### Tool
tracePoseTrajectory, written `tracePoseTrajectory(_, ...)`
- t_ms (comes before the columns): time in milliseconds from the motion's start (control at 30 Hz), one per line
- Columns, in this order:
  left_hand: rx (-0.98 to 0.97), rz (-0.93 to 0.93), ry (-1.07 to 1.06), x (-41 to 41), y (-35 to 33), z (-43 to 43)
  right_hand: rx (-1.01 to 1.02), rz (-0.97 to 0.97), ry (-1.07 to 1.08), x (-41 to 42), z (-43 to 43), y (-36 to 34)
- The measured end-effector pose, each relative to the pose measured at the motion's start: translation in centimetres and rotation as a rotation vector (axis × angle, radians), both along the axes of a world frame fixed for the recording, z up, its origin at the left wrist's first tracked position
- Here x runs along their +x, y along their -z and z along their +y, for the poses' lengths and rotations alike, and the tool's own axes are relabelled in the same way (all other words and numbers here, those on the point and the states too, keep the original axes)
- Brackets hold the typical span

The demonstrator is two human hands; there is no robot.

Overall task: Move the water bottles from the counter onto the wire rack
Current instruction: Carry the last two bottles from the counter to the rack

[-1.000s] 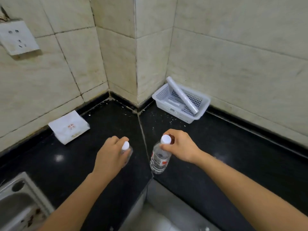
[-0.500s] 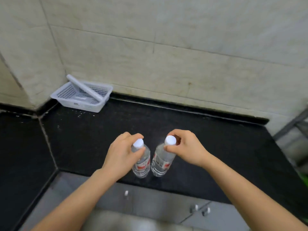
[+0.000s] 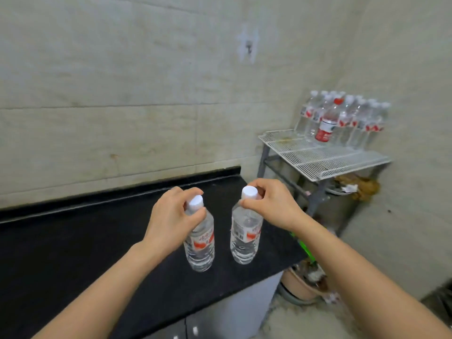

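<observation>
Bottles (image 3: 199, 243) — rack (image 3: 325, 157) beyond counter (image 3: 73, 241)

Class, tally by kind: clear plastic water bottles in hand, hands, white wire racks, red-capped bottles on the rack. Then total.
Clear white-capped water bottles in hand: 2, left bottle and right bottle
Hands: 2, left hand, right hand
White wire rack: 1
Red-capped bottle on the rack: 1
Total: 6

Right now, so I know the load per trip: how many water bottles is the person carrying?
2. One bottle hangs from the left hand, one bottle from the right hand, both gripped near the cap above the counter. More stand on the wire rack.
</observation>
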State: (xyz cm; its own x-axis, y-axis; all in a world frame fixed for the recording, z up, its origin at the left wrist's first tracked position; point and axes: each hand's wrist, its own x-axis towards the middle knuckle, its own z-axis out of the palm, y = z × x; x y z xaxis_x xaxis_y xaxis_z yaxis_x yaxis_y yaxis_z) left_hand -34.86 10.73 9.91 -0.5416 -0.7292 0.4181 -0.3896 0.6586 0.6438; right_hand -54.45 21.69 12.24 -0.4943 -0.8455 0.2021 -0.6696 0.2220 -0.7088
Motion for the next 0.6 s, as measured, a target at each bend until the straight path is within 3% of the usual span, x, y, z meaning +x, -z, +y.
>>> tracePoseTrajectory(600,0.031,0.280,0.294,-35.8,-9.1,0.1,-0.171,0.013,0.194,-31.4,3.9,-8.7)
